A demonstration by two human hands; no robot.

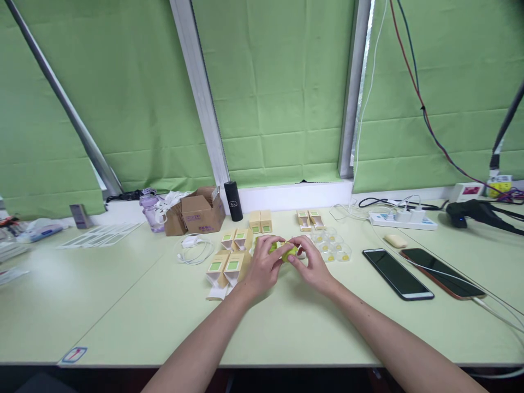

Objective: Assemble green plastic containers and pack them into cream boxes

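Over the middle of the table, my left hand [266, 261] and my right hand [311, 263] meet with fingers closed around a small, rounded yellow-green object [289, 254]. Its kind is not clear, and the fingers cover part of it. More yellow-green shows between the fingers of my left hand. Beside that hand stand several small beige boxes [232, 266] with green labels, the front ones with flaps open. Just behind my right hand lies a group of clear plastic cups [333, 245] with yellow spots in them.
Farther back are closed beige boxes [261, 221], open ones [310, 219], a cardboard carton [203, 210], a black cylinder [233, 201] and a purple bottle [152, 212]. A white charger [191, 240] lies left. Phones [397, 274], a power strip [403, 219] and cables occupy the right.
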